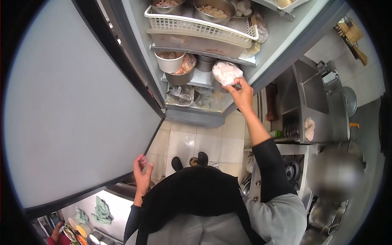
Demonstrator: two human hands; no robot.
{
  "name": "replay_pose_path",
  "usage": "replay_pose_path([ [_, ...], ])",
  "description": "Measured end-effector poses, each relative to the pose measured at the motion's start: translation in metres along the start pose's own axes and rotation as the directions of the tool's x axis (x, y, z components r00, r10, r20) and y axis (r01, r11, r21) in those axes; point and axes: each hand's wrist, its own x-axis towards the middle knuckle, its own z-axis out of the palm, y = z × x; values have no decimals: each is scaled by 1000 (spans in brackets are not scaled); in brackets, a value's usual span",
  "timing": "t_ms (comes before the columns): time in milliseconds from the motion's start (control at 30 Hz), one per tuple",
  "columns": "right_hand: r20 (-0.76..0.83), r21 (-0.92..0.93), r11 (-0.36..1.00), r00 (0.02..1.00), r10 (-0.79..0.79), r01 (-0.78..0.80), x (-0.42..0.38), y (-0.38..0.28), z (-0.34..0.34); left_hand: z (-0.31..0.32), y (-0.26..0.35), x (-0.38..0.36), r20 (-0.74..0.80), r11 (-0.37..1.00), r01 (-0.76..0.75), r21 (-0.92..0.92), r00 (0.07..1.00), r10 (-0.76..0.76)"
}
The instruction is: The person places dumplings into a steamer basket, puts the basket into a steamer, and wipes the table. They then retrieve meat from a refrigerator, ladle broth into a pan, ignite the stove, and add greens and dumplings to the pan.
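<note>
My right hand point(241, 94) reaches into the open fridge, thumb and fingers pinched on the near edge of a plastic bag point(227, 73) with pale, pinkish-white contents. The bag sits at the mouth of a metal pot point(216, 80) on the lower shelf. To its left stand a white tub point(170, 63) of brownish food and a metal pot point(180, 77) with a bag of reddish food. My left hand point(142, 171) hangs low beside the edge of the fridge door point(81, 110), fingers loosely curled and thumb apart, holding nothing.
Higher in the fridge, a white plastic basket point(200, 27) bears metal bowls of food. At right are a steel counter point(300, 87), a gas burner point(292, 171) and a large round metal pan point(335, 173). Green cloths point(101, 211) lie at lower left, near another person's arm point(55, 233).
</note>
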Motion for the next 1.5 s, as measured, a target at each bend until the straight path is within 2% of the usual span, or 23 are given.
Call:
replay_pose_path([
  [33,2,2,1000,1000,-2,2,7,4,6,1,-4,-4,10,1000,7,23,1000,-7],
  [100,-130,-147,989,990,-50,31,20,13,18,2,-11,-11,15,999,14,46,1000,-15],
  [200,-195,-132,991,981,-5,-21,35,27,31,3,-20,-24,27,996,57,72,998,-59],
  [333,-163,-190,980,983,-85,53,33,47,36,1,-34,-34,-17,995,95,33,995,-95],
  [400,-78,-127,990,996,45,-55,25,44,31,2,-41,-36,-29,994,106,27,994,-105],
  [433,-81,-127,991,996,42,-52,23,41,30,2,-42,-35,-23,993,112,34,994,-111],
  [500,-114,-47,987,982,149,-155,23,35,30,4,-41,-28,-12,994,106,41,994,-105],
  [600,-66,-124,984,991,118,-126,21,47,29,7,-28,-19,23,995,63,74,998,-65],
  [833,-31,-100,985,990,140,-143,1,39,22,8,-11,-2,66,996,18,83,998,-24],
  [933,-87,-66,997,995,39,-44,-7,39,23,7,-12,1,68,996,23,87,997,-29],
  [1033,-42,-114,992,998,45,-49,-13,33,22,8,-19,-2,74,998,35,58,997,-39],
  [1100,-51,-133,985,993,104,-110,-10,28,22,11,-19,-2,78,999,32,36,996,-35],
  [1267,-64,-102,990,994,87,-93,-15,30,29,15,-16,-4,57,997,51,52,997,-54],
  [1300,-65,-101,991,994,84,-90,-16,29,29,9,-26,-7,79,992,34,118,996,-44],
  [1333,-67,-177,984,998,-2,-9,-16,28,27,3,-40,-4,89,986,-12,167,996,-3],
  [1367,-98,-208,978,994,-55,34,-17,26,28,2,-51,0,74,990,-32,140,997,21],
  [1400,-154,-164,979,978,-143,118,-10,21,29,2,-70,0,58,992,-67,104,996,61],
  [1433,-162,-231,959,965,-205,165,-3,1,22,0,-101,8,44,991,-101,91,994,97],
  [1467,-157,-156,984,981,-114,90,3,-43,9,2,-81,5,26,997,-53,62,998,51],
  [1500,-247,-275,937,927,-283,213,13,-73,0,5,-54,1,-22,997,-21,79,999,23],
])
